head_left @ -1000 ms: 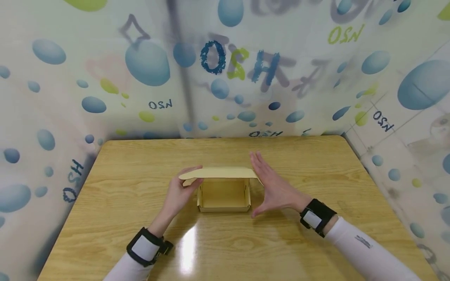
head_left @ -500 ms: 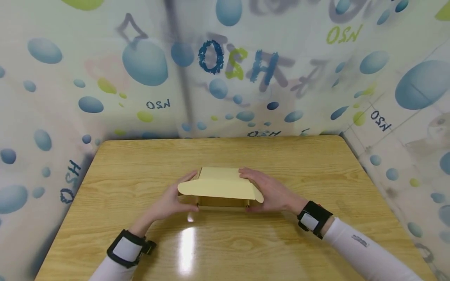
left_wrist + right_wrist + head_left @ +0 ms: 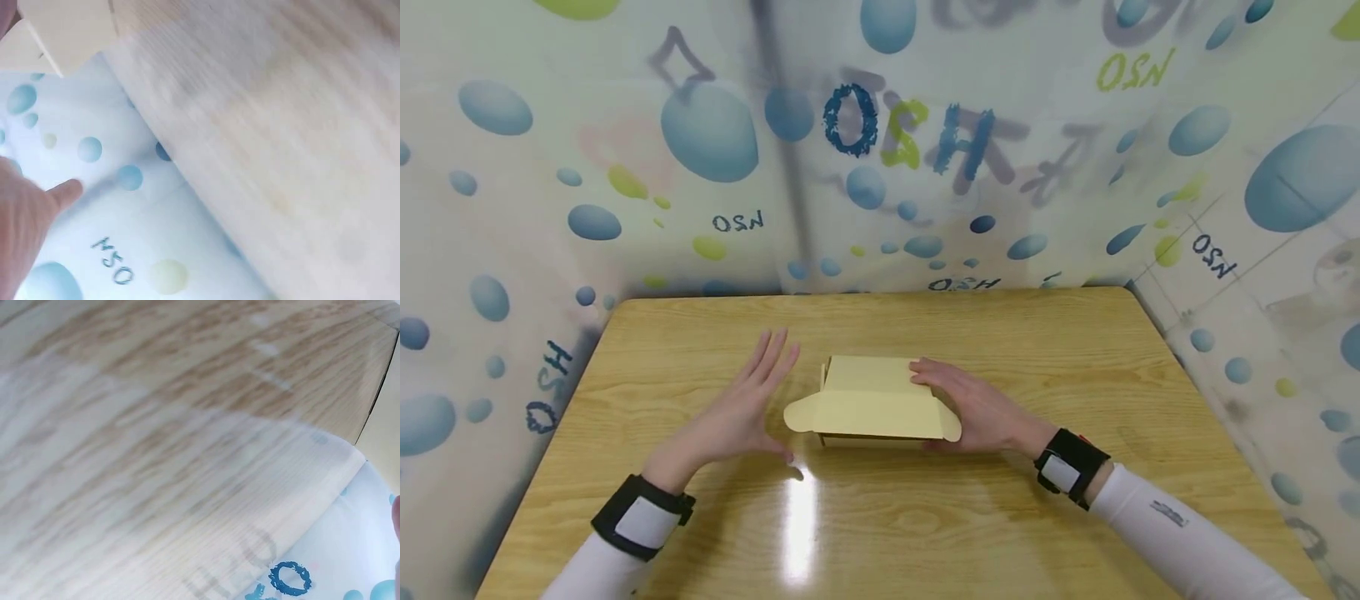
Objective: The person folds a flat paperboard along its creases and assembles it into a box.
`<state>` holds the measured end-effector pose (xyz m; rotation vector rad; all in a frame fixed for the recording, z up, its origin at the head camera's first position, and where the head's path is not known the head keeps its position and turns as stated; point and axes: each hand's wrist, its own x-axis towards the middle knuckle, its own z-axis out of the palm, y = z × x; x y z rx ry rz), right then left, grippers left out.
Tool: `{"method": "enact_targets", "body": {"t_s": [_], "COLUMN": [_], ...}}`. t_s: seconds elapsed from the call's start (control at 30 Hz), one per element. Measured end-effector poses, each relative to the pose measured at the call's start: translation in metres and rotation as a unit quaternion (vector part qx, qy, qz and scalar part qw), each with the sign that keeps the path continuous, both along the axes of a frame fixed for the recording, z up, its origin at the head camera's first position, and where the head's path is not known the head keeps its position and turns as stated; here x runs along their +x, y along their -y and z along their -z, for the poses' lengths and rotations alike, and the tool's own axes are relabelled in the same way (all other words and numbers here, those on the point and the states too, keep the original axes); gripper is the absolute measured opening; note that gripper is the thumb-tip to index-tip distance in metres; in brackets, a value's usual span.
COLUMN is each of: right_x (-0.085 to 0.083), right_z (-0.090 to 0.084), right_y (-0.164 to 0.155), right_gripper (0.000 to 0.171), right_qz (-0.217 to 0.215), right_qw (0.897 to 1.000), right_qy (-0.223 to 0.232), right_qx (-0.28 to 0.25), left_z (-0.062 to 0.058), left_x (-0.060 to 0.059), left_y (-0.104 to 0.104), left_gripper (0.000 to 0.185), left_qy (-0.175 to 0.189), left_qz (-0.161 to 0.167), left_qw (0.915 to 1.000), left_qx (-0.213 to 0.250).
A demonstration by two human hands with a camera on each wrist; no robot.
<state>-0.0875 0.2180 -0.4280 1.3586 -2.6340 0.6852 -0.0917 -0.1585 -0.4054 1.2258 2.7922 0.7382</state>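
A small cream cardboard box point(image 3: 874, 410) stands on the table, its lid folded down toward the front. Rounded side ears of the lid stick out at left and right, and a narrow dark gap shows under the front edge. My right hand point(image 3: 988, 410) grips the box's right end, fingers over the top and thumb low at the front. Left of the box, my left hand point(image 3: 733, 421) is spread, touching nothing. The left wrist view shows part of the box point(image 3: 72, 31) and the left hand point(image 3: 25, 215); only a strip of box point(image 3: 384, 428) appears in the right wrist view.
The wooden table point(image 3: 880, 533) reaches back to a wall covering point(image 3: 715, 258) printed with blue and green drops. A bright light reflection lies on the tabletop in front of the box. Each wrist wears a black strap point(image 3: 643, 517).
The box lid has come down from raised to nearly level over the front. My left hand has let go and moved left; my right hand has taken hold of the box's right end.
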Motion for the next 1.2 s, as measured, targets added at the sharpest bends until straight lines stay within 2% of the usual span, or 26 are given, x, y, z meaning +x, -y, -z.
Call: {"method": "enact_targets", "body": {"t_s": [0.13,0.23,0.37,0.57,0.73,1.03,1.2], "right_x": [0.000,0.001,0.001,0.002,0.003,0.003,0.006], "right_z": [0.000,0.000,0.000,-0.001,-0.004,0.003,0.005], "right_y": [0.001,0.001,0.000,-0.002,-0.005,-0.010,-0.014], "right_gripper": [0.098,0.099,0.100,0.095,0.088,0.085,0.082], "right_qz": [-0.004,-0.006,-0.007,-0.009,-0.018,-0.045,-0.067], "right_qw": [1.000,1.000,1.000,1.000,0.999,0.998,0.992], "right_qy": [-0.003,-0.005,-0.008,-0.006,-0.003,-0.032,-0.055], "right_qx": [-0.002,-0.003,0.001,0.016,0.034,0.042,0.086], "left_z": [-0.005,-0.007,-0.008,-0.002,0.004,0.009,0.015], "left_x": [-0.008,-0.013,-0.016,-0.013,-0.008,-0.004,-0.002], "left_y": [-0.003,-0.006,-0.013,-0.029,-0.034,-0.031,-0.031], "left_gripper": [0.139,0.135,0.129,0.116,0.108,0.097,0.085], "left_qy": [-0.090,-0.118,-0.122,-0.139,-0.137,-0.143,-0.163], "left_qz": [0.022,0.028,0.040,0.095,0.126,0.134,0.139], "left_qw": [0.9950,0.9907,0.9862,0.9736,0.9721,0.9725,0.9652], "left_qx": [-0.039,-0.063,-0.104,-0.154,-0.143,-0.126,-0.150]}}
